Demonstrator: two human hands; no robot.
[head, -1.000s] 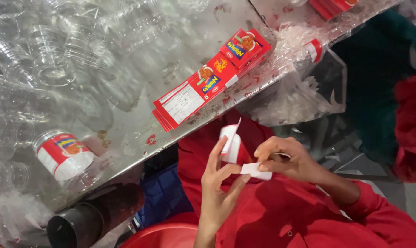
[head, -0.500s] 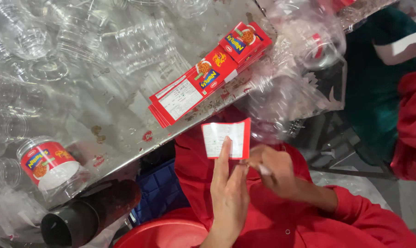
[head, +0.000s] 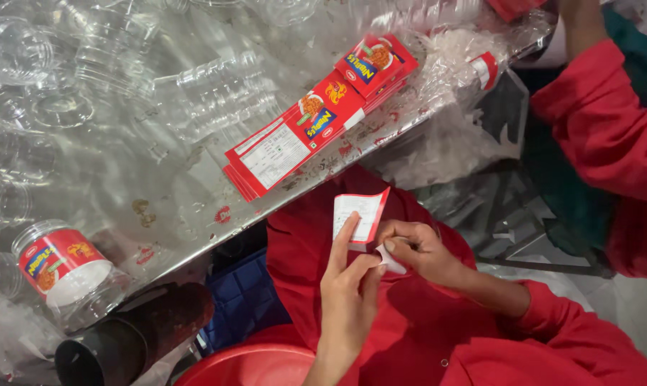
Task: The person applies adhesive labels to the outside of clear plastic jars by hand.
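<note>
Two hands meet over a red lap, just below the table edge [head: 409, 136]. Left hand [head: 348, 282] is closed on a small label [head: 359, 216], its fingers flat behind the sheet and propping it upright with the white back toward the camera, probably so the backing is easy to reach. Right hand [head: 416, 250] touches the label's lower corner and pinches a white strip [head: 393, 259] there between thumb and fingertips, apparently liner being peeled away. Below and left of the label sit a red tub rim [head: 252, 364] and a dark pipe [head: 130, 339]. Farther left, on the table, a clear jar [head: 62, 264] already wearing a red wrap lies on its side. Straight beyond the label, a fanned stack of labels [head: 316, 118] lies at the table edge, within easy reach. Behind that stack, bare clear jars [head: 216, 89] crowd the tabletop. Right of the label and farther off, another person's red sleeve [head: 602, 121] reaches toward the table.
</note>
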